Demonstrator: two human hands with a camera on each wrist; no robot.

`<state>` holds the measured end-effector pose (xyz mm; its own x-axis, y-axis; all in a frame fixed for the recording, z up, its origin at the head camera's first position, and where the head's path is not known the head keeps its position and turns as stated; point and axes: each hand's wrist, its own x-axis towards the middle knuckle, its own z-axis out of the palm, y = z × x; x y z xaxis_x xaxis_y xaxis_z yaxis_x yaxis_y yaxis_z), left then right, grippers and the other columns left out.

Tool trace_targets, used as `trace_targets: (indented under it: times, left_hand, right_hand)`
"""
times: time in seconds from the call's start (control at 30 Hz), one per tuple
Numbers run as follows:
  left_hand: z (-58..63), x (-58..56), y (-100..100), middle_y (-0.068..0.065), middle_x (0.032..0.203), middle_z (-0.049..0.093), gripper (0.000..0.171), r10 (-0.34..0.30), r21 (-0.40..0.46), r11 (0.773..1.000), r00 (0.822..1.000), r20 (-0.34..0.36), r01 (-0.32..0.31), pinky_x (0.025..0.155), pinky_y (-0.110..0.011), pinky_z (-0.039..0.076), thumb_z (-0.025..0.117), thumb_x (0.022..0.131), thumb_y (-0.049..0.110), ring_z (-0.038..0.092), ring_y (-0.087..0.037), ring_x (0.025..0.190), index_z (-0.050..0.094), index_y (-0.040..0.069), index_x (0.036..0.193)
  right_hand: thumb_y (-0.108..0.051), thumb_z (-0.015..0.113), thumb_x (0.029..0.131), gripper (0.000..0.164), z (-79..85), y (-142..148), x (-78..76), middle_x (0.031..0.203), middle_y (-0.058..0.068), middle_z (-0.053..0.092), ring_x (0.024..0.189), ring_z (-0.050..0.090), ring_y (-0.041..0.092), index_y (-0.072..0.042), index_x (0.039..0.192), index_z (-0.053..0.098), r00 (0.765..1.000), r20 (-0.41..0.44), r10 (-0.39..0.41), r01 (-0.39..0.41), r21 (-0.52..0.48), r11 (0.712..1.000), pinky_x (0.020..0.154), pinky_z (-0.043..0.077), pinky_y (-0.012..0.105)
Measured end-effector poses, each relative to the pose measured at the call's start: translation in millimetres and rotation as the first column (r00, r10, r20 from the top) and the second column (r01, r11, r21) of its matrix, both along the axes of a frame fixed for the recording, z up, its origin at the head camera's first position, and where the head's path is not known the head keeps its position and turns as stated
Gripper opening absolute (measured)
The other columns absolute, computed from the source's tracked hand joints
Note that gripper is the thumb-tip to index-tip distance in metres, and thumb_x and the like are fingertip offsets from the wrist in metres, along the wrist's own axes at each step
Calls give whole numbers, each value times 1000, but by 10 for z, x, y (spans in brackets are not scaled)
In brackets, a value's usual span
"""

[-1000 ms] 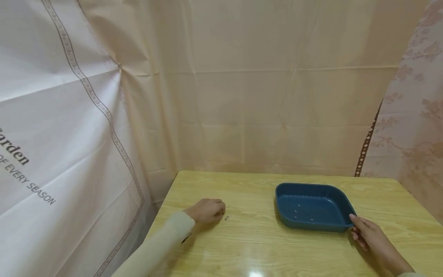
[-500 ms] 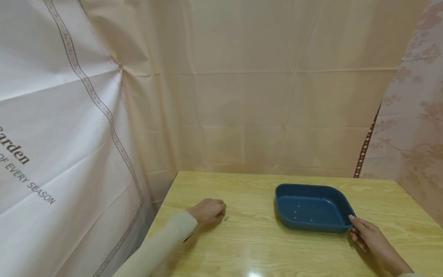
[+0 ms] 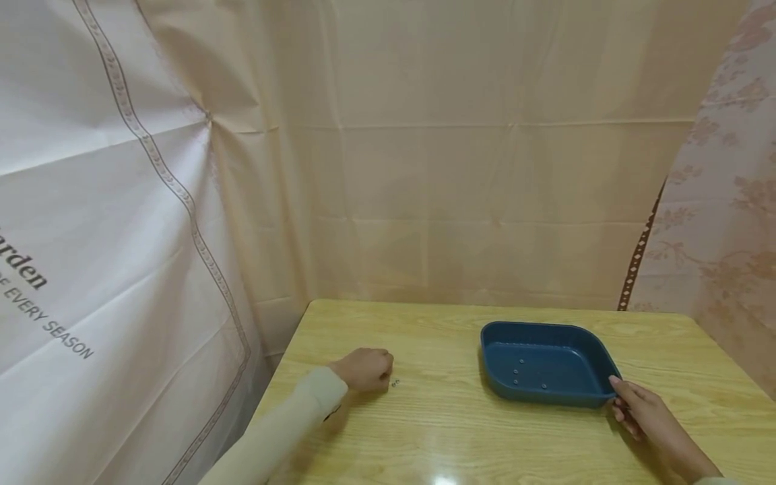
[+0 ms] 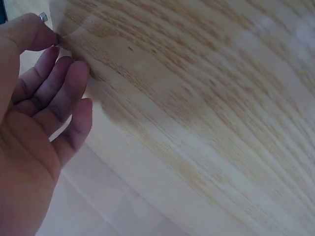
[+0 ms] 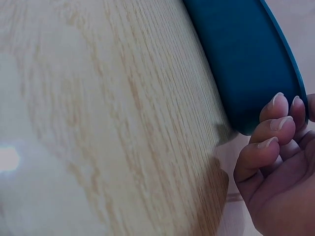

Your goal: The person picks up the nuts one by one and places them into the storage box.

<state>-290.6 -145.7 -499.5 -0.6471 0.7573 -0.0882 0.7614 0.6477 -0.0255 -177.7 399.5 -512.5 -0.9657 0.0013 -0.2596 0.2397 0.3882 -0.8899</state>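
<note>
In the head view my left hand (image 3: 366,370) is low over the left part of the table, its fingers curled. The left wrist view shows thumb and index fingertip meeting around a small dark nut, mostly hidden by them. Just beyond the thumb lies another small metal nut (image 4: 43,17); the head view shows two loose nuts (image 3: 395,383) beside this hand. My right hand (image 3: 644,410) grips the near right corner of a deep blue rectangular tray (image 3: 548,399), thumb over the rim and fingers beneath it. Several small nuts (image 3: 516,372) are scattered on the tray's floor.
The light wood-grain table (image 3: 436,431) ends at a beige hanging cloth (image 3: 418,202) behind. A white printed cloth (image 3: 121,269) hangs at the left and a floral one (image 3: 721,222) at the right.
My left hand stays by the loose nuts, its fingers drawn slightly closer together. My right hand keeps its hold on the tray, and the nuts inside have not moved.
</note>
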Motion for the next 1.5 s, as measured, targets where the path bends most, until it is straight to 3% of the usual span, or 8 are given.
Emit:
trace_targets:
  times: [0.13, 0.3, 0.47, 0.6, 0.7, 1.07, 1.3, 1.5]
  left_hand:
    - [15, -12, -8, 9, 85, 54, 6, 33, 1, 999, 998, 60, -33, 64, -18, 45, 68, 95, 17, 46, -4, 71, 62, 15, 93]
    - [13, -12, -1, 10, 83, 52, 6, 36, -6, 999, 997, 62, -36, 64, -17, 44, 65, 94, 17, 45, -4, 70, 60, 16, 91]
    - [28, 22, 32, 7, 76, 48, 12, -4, -43, 999, 1000, -31, 3, 56, -16, 41, 64, 96, 14, 39, -4, 62, 57, 14, 85]
    - [16, 42, 43, 6, 76, 50, 13, -57, -112, 993, 988, -141, 41, 53, -13, 41, 64, 98, 17, 37, -3, 59, 60, 11, 88]
    - [-3, 47, 36, 5, 78, 54, 11, -67, -126, 991, 983, -172, 45, 55, -14, 44, 65, 99, 18, 40, -2, 61, 62, 10, 91]
    - [-19, 27, -21, 7, 77, 51, 13, -16, -70, 997, 998, -66, 12, 55, -16, 41, 64, 98, 18, 40, -3, 62, 59, 14, 87]
    - [-18, 37, -38, 8, 73, 46, 16, -54, -36, 998, 996, -67, 52, 54, -14, 39, 65, 97, 14, 38, -2, 61, 57, 14, 84]
    - [11, 52, -38, 9, 77, 49, 13, -48, -29, 998, 997, -61, 47, 56, -13, 39, 66, 97, 13, 40, -1, 64, 59, 15, 87]
  right_hand:
    - [-54, 33, 110, 55, -2, 0, -1, 73, 0, 50, 56, 44, 12, -6, 89, 49, 1000, -1, 1, -1, -1, 1000, 52, 43, 30]
    - [-56, 33, 109, 56, -7, 14, 4, 74, 1, 50, 57, 44, 12, -6, 90, 50, 1000, 5, 11, -11, 3, 1000, 53, 43, 31]
    - [-57, 33, 109, 56, 8, 9, 4, 75, 1, 51, 57, 44, 12, -7, 90, 50, 1000, 12, 11, -11, -15, 1000, 53, 44, 31]
    - [-57, 33, 109, 56, 5, 11, 8, 74, 1, 51, 57, 44, 12, -7, 90, 50, 1000, 18, 8, -8, -18, 1000, 54, 44, 31]
    - [-56, 33, 109, 56, -7, 18, 13, 74, 1, 51, 57, 44, 13, -6, 89, 50, 1000, 13, 6, -6, -10, 1000, 53, 44, 31]
    - [-58, 34, 108, 56, 13, 0, 2, 75, 1, 51, 57, 44, 12, -7, 90, 49, 1000, 26, 1, 0, -26, 1000, 53, 45, 31]
    - [-59, 35, 108, 56, 7, 7, 2, 74, 1, 52, 57, 44, 12, -8, 89, 49, 999, 32, 15, -13, -44, 999, 54, 44, 32]
    - [-59, 35, 108, 56, 10, -3, -1, 74, 1, 52, 57, 44, 12, -8, 89, 49, 1000, 27, -1, 3, -45, 999, 53, 44, 31]
